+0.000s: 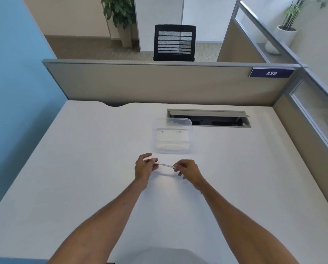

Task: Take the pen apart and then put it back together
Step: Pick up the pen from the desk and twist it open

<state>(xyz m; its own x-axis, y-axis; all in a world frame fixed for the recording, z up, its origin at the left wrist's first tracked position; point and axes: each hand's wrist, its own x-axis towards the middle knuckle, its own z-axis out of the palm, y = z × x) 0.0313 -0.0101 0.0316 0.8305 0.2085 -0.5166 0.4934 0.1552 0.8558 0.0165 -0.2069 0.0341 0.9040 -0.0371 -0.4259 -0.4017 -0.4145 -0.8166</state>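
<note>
**Pen held at both ends over the desk: small parts could escape**

Pen [164,165], white and slim, hangs level just above the white desk [83,168], pinched at one end by the left hand [144,167] and at the other by the right hand [187,169]. Both sets of fingers are closed on the barrel. A clear plastic container [172,137] sits empty at 12 o'clock from the hands, just beyond them. Whether any joint is loosened is too small to tell. My worry: if the barrel parts suddenly, a spring or refill may jump out, roll, and vanish against the pale surface or drop into the open cable slot [208,119] at 1 o'clock.
</note>
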